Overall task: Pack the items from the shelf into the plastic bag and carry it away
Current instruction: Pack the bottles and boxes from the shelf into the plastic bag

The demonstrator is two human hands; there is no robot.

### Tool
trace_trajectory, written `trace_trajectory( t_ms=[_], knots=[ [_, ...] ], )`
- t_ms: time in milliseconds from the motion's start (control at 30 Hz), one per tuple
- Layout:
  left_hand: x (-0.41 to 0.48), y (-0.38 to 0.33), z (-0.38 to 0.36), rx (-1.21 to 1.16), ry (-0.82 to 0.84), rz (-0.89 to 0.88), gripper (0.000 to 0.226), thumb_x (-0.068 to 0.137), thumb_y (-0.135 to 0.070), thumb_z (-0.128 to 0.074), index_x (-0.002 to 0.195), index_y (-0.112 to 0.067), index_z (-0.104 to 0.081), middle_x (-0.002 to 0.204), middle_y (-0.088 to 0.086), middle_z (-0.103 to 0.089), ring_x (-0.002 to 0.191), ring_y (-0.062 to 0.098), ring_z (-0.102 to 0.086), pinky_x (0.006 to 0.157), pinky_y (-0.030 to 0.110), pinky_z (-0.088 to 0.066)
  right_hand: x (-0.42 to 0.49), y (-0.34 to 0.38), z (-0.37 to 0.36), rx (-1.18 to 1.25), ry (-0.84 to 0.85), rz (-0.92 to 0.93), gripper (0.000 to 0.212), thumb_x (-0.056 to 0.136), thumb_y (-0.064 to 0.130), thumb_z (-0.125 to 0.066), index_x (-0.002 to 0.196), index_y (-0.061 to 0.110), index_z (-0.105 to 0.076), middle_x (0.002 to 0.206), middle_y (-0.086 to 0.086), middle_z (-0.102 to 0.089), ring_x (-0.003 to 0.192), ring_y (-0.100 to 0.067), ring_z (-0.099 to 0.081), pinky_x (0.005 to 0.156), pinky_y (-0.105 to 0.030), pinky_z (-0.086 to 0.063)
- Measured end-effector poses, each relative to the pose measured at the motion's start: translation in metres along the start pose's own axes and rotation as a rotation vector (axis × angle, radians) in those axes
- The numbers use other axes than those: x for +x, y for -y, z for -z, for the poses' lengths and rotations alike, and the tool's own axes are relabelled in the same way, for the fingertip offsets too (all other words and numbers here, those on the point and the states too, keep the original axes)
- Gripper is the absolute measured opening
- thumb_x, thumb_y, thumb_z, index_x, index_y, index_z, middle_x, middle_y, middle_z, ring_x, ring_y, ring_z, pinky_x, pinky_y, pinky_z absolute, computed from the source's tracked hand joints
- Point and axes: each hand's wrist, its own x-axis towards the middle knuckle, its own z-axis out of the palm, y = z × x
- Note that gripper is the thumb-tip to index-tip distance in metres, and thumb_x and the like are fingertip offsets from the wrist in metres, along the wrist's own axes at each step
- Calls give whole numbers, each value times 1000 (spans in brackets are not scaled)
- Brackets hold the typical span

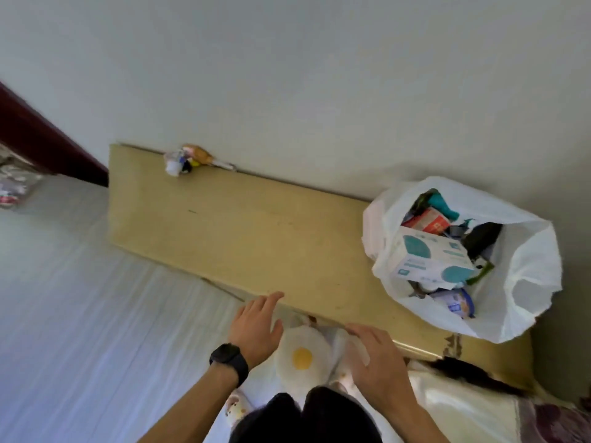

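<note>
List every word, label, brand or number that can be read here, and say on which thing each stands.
No text here can be read.
On the white and teal box in the plastic bag: printed lines, too blurred.
On the red box: white print, too blurred.
On the blue and white tub: label too blurred.
On the watch: dark screen, nothing shown.

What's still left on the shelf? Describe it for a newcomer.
Find the long yellowish shelf against the white wall. At its back edge, opposite end from the plastic bag, sits a small cluster of items. Only it lies loose there.
</note>
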Motion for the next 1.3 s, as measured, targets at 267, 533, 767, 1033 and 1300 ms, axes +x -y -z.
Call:
trace_trajectory(
  t_ms=[267,533,767,1033,1300],
  knots=[
    [-51,164,-31,-74,128,338,54,96,-36,-45,147,-29,-29,137,0,-51,122,23,-52,105,39,-38,-17,34,-118,-125,371,-58,32,93,27,-60,120,42,-57,111,26,-55,107,-7,-53,91,-20,-41],
    [-51,286,-147,-83,318,355,50,96,-32,-43,146,-25,-35,142,4,-46,127,28,-45,107,40,-33,-6,9,-279,-298,558,-117,32,95,31,-54,127,36,-56,123,12,-61,110,-11,-53,96,-31,-46],
    [-3,365,-296,-38,397,352,43,97,-32,-41,139,-25,-43,140,2,-46,130,25,-42,108,39,-32,31,-81,-425,-488,655,2,34,96,30,-54,129,28,-60,127,10,-63,122,-15,-50,98,-30,-45],
    [92,427,-501,-54,360,353,47,94,-32,-48,139,-22,-41,142,5,-44,131,27,-39,110,42,-28,104,-237,-590,-764,774,155,38,95,35,-50,132,29,-57,134,3,-58,124,-21,-48,99,-36,-45],
    [137,472,-665,-53,379,392,80,96,-47,-47,153,-39,9,162,1,22,148,35,19,115,65,3,185,-306,-683,-1116,1025,-33,58,89,39,-58,144,34,-38,141,-7,-43,122,-32,-50,97,-43,-42]
  ],
)
